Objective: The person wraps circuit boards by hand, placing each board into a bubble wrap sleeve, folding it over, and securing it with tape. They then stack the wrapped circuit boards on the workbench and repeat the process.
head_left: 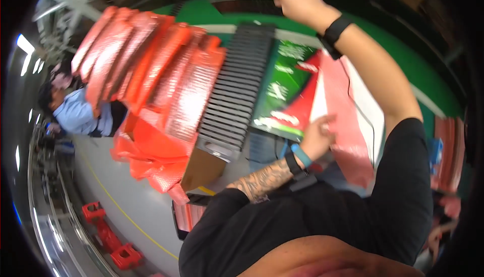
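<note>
Head view, heavily tilted: left hand (pixel 318 135) lies on the red mailer (pixel 348 126) at its left edge, fingers partly curled; looks like it pins or steadies the bag, but I cannot tell whether it actually grips it. Mailer hangs roughly centre-right, just right of a green-and-red printed box (pixel 285 88) and in front of a white panel (pixel 370 108); a thin dark cable (pixel 364 113) runs across that panel. Right hand (pixel 297 0) is raised far up at the top of the frame, closed in a fist; whether it holds anything is not visible. Judging by the stretch, the arms are spread to keep the bag extended. Left of the box: a grey ribbed rack (pixel 237 90), then a stack of red bubble mailers (pixel 151 70) fanned over an open carton (pixel 201 168); that stack crowds the left side of the reach. Far left, another person in a light blue top (pixel 80 115). Red crates (pixel 108 236) on the floor (pixel 126 201), lower left, well apart. More red bags (pixel 448 151) at the right rim, blurred.
</note>
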